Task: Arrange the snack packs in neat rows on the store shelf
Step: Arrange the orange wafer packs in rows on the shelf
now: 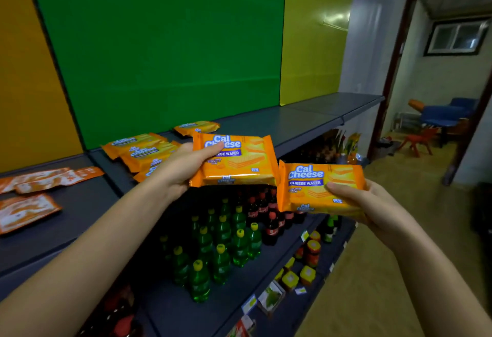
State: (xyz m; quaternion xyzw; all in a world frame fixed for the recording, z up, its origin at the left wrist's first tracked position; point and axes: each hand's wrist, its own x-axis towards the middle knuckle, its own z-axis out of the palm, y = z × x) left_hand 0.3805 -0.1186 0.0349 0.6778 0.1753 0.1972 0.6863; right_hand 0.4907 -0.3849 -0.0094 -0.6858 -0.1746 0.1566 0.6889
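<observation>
— What are the hands doing?
— Each is gripping one wafer pack. The left hand [183, 166] is holding the first pack [239, 160] at the shelf's [292, 120] front edge, thumb on its face. The right hand [372, 203] is pinching the second pack [314, 190] just beside it.
— And behind?
— Three packs [141, 148] are lying overlapped on the shelf, and a fourth pack [197, 126] is sitting alone farther back.

Left pack [239, 160], in our left hand [181, 168]: we see orange-yellow wrap, white and blue letters, a blue band.
Right pack [316, 190], in our right hand [378, 206]: the same orange-yellow, white and blue print.
Loose packs [143, 150] behind our left grip: the same orange.
Flat packets [29, 211] far left of the grips: orange with white.
Green bottles [221, 256] under our grips: yellow caps.
Dark bottles [271, 227] under our right grip: red caps.
Back panels [159, 43] above our grips: orange, green, yellow.
Shelf [292, 120]: dark grey-blue.
</observation>
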